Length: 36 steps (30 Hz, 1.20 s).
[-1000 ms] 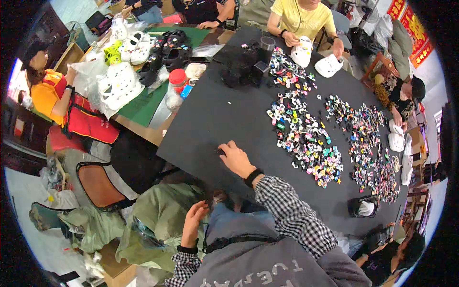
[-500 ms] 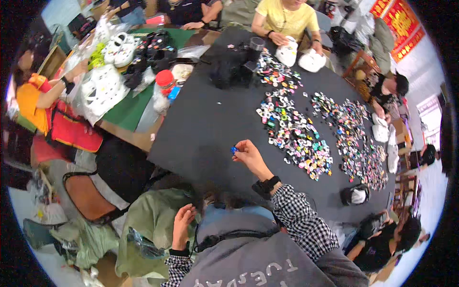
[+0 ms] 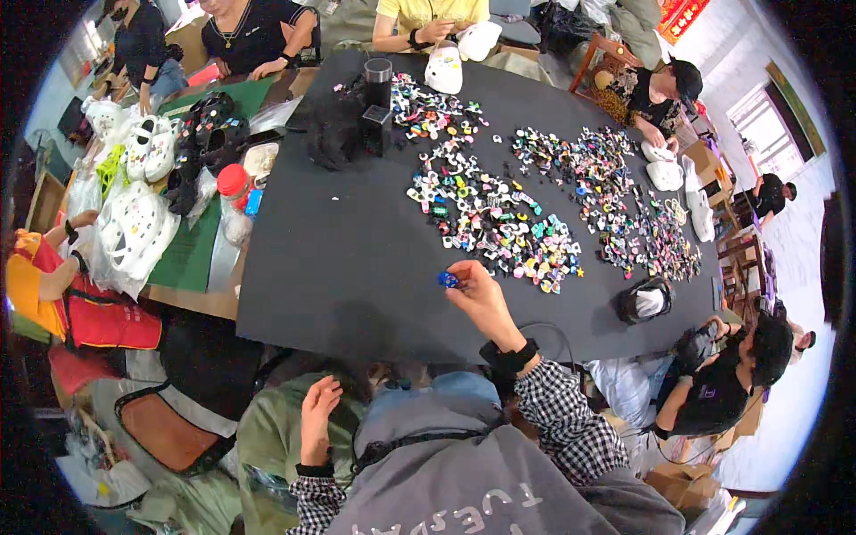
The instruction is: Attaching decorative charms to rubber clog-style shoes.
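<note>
My right hand (image 3: 480,299) is above the near part of the black table (image 3: 357,267), pinching a small shiny blue charm (image 3: 448,280) between thumb and fingertips. Just beyond it lies a broad pile of small multicoloured shoe charms (image 3: 499,227). My left hand (image 3: 318,412) hangs off the table's near edge, beside my lap and over green cloth (image 3: 267,428). Its fingers are loosely bent, with a gap at the thumb, and nothing shows in them.
A second charm pile (image 3: 615,187) lies to the right. A dark cup (image 3: 378,82) stands at the far side, a black bag-lined container (image 3: 644,301) at the right edge. White clogs (image 3: 134,227) and a red-lidded jar (image 3: 234,182) are on the green table. Several co-workers sit around.
My view has shifted, so the table appears farther left and higher. My right hand, still pinching the blue charm, now looks closer to the charm pile. My left hand stays low by my lap.
</note>
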Each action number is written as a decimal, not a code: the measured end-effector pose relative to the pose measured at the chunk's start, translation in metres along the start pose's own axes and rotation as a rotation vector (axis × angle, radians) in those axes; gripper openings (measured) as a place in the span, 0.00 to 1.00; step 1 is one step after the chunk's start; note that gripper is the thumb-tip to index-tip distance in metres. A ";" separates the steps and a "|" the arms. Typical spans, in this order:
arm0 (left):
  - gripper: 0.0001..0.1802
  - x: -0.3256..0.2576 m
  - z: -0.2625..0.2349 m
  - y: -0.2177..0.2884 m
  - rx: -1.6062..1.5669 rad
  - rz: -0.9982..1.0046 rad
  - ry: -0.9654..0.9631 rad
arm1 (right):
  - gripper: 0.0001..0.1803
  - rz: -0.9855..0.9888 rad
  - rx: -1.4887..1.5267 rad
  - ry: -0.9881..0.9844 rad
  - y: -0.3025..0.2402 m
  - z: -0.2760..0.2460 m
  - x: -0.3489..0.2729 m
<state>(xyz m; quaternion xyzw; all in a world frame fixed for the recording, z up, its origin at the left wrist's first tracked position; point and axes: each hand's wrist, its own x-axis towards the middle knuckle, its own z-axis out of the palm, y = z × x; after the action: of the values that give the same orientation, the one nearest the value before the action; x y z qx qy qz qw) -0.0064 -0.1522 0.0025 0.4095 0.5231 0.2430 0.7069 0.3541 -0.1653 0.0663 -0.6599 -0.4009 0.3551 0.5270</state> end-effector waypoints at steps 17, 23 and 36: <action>0.21 -0.021 0.124 -0.023 0.011 0.003 0.005 | 0.20 -0.064 -0.111 0.181 -0.028 -0.200 -0.047; 0.20 -0.020 0.139 -0.046 0.078 0.027 0.049 | 0.19 -0.112 -0.062 0.372 -0.084 -0.264 -0.060; 0.19 -0.094 0.167 -0.081 -0.139 -0.016 0.350 | 0.16 0.082 -0.034 0.222 0.125 -0.286 0.031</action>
<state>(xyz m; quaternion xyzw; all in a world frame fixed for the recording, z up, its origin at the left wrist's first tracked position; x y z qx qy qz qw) 0.1114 -0.3234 0.0055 0.3071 0.6233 0.3402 0.6336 0.6419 -0.2704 -0.0023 -0.7198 -0.3186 0.2944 0.5419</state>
